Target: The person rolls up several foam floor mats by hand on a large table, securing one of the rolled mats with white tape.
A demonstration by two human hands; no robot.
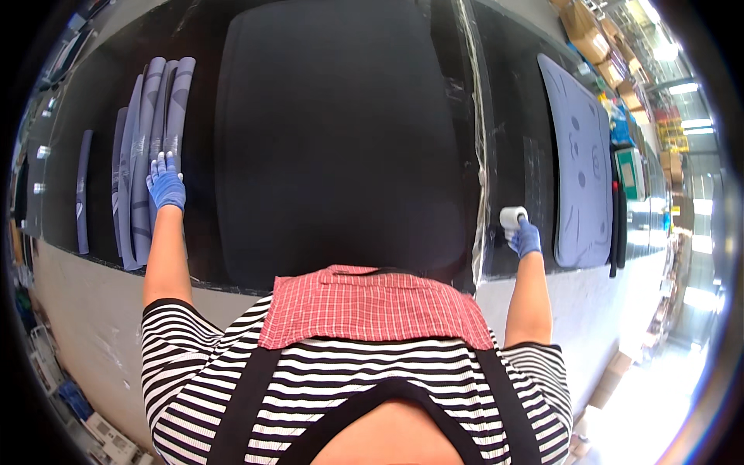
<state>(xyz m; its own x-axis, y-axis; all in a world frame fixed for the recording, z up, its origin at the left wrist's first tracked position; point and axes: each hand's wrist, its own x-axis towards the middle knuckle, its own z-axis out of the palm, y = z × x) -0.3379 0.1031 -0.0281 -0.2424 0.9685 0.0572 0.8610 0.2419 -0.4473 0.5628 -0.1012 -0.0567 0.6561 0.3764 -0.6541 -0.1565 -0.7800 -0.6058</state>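
Nine o'clock: single rolled mat (pixel 84 190). Ten: rolled mats (pixel 156 101), side by side; my left hand (pixel 166 184) lies atop, fingers loosely spread, apparently steadying. Twelve: black mat (pixel 341 139), flat. Three: white roll (pixel 511 215), clasped in my right hand (pixel 525 238), seemingly for ready use; beyond, printed mat (pixel 587 174), flat.

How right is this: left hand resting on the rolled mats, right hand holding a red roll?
Wrong colour: the head view shows the right hand holding a white roll, not red. The left hand does rest on the rolled mats.
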